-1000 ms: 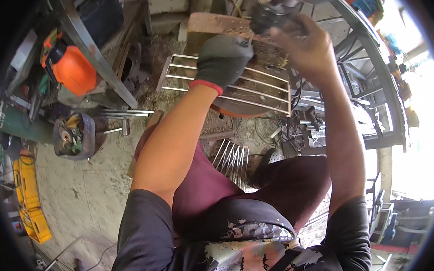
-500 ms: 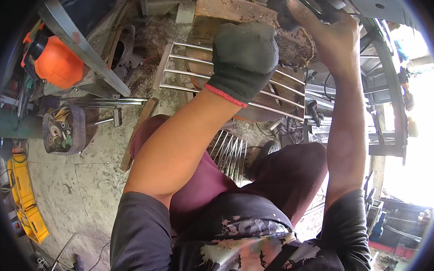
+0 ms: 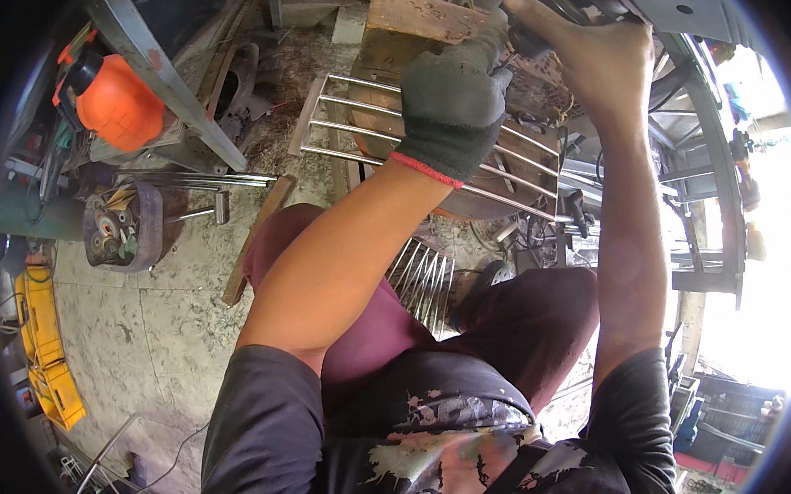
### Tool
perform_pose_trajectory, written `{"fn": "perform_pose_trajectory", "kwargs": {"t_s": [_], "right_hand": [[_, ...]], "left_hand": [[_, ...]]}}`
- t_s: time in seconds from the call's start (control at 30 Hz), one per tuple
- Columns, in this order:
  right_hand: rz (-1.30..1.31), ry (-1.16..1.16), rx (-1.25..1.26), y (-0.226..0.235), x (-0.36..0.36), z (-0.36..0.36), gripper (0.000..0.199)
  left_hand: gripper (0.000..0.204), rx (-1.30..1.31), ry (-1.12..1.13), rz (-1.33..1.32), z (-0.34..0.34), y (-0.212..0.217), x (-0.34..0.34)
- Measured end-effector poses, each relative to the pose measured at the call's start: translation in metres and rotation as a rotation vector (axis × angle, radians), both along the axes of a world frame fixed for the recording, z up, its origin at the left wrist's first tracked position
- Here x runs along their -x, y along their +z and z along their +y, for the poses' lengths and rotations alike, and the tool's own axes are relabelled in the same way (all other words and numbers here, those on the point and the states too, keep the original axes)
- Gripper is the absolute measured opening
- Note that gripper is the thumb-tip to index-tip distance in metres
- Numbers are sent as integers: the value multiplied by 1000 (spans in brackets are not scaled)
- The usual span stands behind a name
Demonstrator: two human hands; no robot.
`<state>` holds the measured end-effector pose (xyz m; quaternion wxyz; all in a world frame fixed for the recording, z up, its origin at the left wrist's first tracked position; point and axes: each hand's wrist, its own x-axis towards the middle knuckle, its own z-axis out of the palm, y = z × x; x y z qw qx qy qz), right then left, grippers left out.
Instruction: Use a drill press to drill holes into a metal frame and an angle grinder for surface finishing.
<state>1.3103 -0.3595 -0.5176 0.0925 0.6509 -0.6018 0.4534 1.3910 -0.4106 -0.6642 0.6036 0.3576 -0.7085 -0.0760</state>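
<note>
Around us crowd an orange container (image 3: 121,108) with a black neck, an angled steel leg (image 3: 176,89), a tub (image 3: 155,225) of small parts and, farther left, a yellow case (image 3: 46,338). A second grille (image 3: 427,281) lies below, between the legs, and a heavy metal frame (image 3: 715,166) stands at right. Our left hand (image 3: 451,93), in a dark glove with a red cuff, blocks the middle of the barred metal grille (image 3: 357,131) from view; its fingers curl, though we cannot tell what they hold. Our bare right hand (image 3: 606,52) is wrapped around a dark object (image 3: 532,40) at the top, near a worn wooden block (image 3: 405,24). The floor (image 3: 102,318) is grey and stained, in a cluttered workshop with glaring light at right. The upper grille rests over the brown wooden surface before us, its long axis and bars slanting from upper left to lower right.
</note>
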Motion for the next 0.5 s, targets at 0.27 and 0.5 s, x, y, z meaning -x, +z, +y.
{"fn": "perform_pose_trajectory", "kwargs": {"t_s": [0.27,0.5], "right_hand": [[-178,51,-119,13,-3,-4,46],[-157,-5,-135,6,7,-6,49]], "left_hand": [[71,-25,79,93,3,5,6],[60,-103,1,129,6,14,4]]}}
